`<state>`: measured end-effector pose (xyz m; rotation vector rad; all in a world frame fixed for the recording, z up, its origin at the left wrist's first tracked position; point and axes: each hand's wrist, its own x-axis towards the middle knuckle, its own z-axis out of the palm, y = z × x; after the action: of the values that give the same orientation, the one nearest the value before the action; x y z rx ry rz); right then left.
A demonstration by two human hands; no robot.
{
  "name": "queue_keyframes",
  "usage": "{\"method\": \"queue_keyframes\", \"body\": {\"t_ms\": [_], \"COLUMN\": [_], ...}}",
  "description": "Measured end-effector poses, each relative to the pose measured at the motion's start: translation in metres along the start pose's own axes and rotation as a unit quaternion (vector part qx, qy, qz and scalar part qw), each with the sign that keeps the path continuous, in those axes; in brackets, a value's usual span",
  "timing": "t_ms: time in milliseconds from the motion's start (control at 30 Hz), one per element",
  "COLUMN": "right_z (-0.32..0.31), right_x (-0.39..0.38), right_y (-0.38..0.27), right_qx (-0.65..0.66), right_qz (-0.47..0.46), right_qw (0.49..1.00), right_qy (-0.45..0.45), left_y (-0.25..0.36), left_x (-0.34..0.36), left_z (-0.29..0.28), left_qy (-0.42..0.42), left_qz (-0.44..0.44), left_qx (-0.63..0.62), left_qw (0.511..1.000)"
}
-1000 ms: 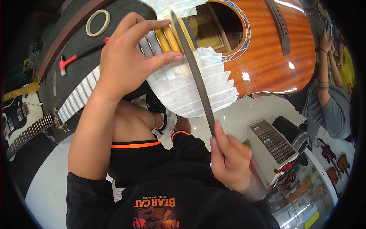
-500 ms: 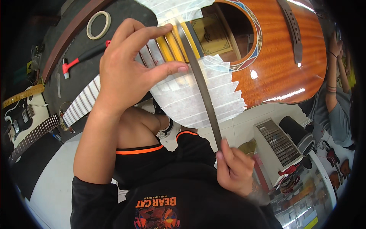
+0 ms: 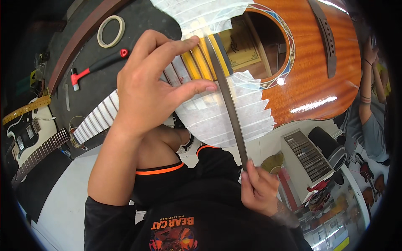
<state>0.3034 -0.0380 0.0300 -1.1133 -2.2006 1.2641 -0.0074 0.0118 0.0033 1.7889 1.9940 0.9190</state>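
My right hand (image 3: 260,189) is closed round the near end of a long, flat grey metal file (image 3: 231,106). The file lies slantwise across the fretboard (image 3: 200,62) of an acoustic guitar (image 3: 314,94), close to the soundhole. Yellow strips cover the wood between the frets there. My left hand (image 3: 153,81) spans the fretboard with fingers spread; the index fingertip is at the far edge near the file's tip, the thumb by the near edge beside the file. White masking tape (image 3: 247,119) covers the guitar top on both sides. The neck (image 3: 95,118) is taped white further left.
A red and black hammer (image 3: 98,65) and a tape roll (image 3: 111,31) lie on the dark worktop (image 3: 138,21). An electric guitar (image 3: 35,125) is at left. On the right stand a case of slotted tools (image 3: 307,157) and a glass-topped case (image 3: 331,213). Another person's arm (image 3: 365,98) shows at right.
The guitar, worktop things and my left hand appear slightly lower and further right in the picture. The file stays across the frets near the soundhole, and both hands keep their poses.
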Motion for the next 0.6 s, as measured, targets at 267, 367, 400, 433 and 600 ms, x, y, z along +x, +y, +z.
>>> {"method": "queue_keyframes", "body": {"t_ms": [267,367,400,433,600], "right_z": [0.013,0.001,0.000,0.001,0.008], "right_x": [0.047,-0.012,-0.020,-0.023,0.065], "right_y": [-0.008,0.008,0.009,0.007,-0.017], "right_qx": [0.020,-0.022,-0.026,-0.016,-0.004], "right_qz": [-0.004,-0.020,-0.020,-0.012,0.015], "right_qw": [1.000,1.000,0.999,1.000,1.000], "right_qy": [0.005,-0.008,-0.008,-0.006,-0.024], "left_y": [-0.005,-0.003,-0.002,-0.001,-0.003], "left_x": [-0.004,-0.003,-0.002,-0.002,-0.004], "left_z": [-0.005,-0.004,-0.003,-0.003,-0.002], "left_qy": [0.006,0.009,0.010,0.010,0.009], "left_qz": [-0.017,-0.007,-0.006,-0.003,-0.004], "left_qx": [0.011,0.010,0.007,0.009,0.017], "left_qw": [1.000,1.000,1.000,1.000,1.000]}}
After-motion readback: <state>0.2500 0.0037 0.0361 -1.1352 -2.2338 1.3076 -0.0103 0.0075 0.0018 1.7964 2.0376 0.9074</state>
